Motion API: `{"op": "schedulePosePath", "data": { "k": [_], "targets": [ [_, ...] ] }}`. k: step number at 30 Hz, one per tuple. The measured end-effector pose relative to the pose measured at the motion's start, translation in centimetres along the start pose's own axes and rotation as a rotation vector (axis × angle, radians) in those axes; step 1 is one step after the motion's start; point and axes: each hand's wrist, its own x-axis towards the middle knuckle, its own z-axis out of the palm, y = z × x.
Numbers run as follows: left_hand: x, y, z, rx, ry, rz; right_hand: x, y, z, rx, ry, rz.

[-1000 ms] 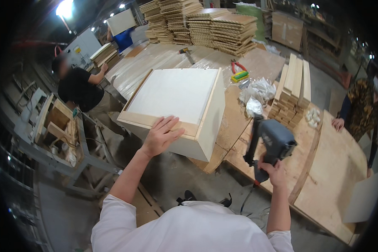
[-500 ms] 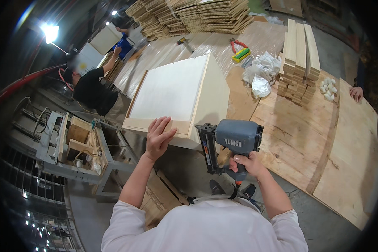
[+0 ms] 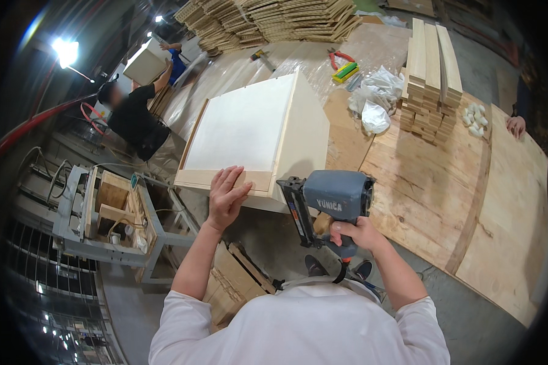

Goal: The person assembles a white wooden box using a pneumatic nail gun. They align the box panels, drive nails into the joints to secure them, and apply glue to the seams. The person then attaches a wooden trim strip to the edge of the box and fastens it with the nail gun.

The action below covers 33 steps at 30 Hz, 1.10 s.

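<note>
My left hand (image 3: 226, 196) lies spread and flat on the near rail of the box (image 3: 257, 137), which stands at the near edge of the tabletop (image 3: 432, 182). My right hand (image 3: 354, 233) is wrapped tight round the grip of the nailer (image 3: 329, 204), its nose just beside the box's near right corner. The box looks stiff, bulky and fairly light for its size, with smooth panels that could slide; best steadied by pressing on the wooden rail, not the thin white panel. The nailer looks heavy, so a full-fist grip suits it.
</note>
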Motion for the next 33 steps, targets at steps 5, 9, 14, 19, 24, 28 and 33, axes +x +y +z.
{"op": "schedulePosePath", "data": {
  "k": [5, 9, 14, 19, 24, 28, 33],
  "targets": [
    [0.1, 0.0, 0.1, 0.007, 0.016, 0.016, 0.2, 0.3, 0.1, 0.004, 0.043, 0.063],
    [0.8, -0.1, 0.0, 0.061, 0.036, 0.018, -0.5, -0.2, 0.2, -0.069, 0.053, 0.014],
    [7.7, 2.7, 3.9, 0.039, -0.119, -0.146, -3.1, -0.3, -1.5, 0.122, 0.205, -0.149],
    [16.2, 3.1, 5.1, 0.018, -0.446, -0.211, -4.8, -1.0, -2.1, 0.189, 0.352, -0.275],
    [19.7, 3.4, 6.5, 0.143, -0.613, -0.015, -6.6, -0.8, -2.2, 0.232, 0.4, -0.293],
    [18.3, 4.9, 6.5, 0.239, -0.458, -0.014, -7.3, -0.3, -2.1, 0.202, 0.436, -0.314],
    [12.2, 3.9, 5.0, 0.177, -0.286, 0.023, -6.6, 0.5, -0.9, 0.186, 0.419, -0.35]
  ]
}}
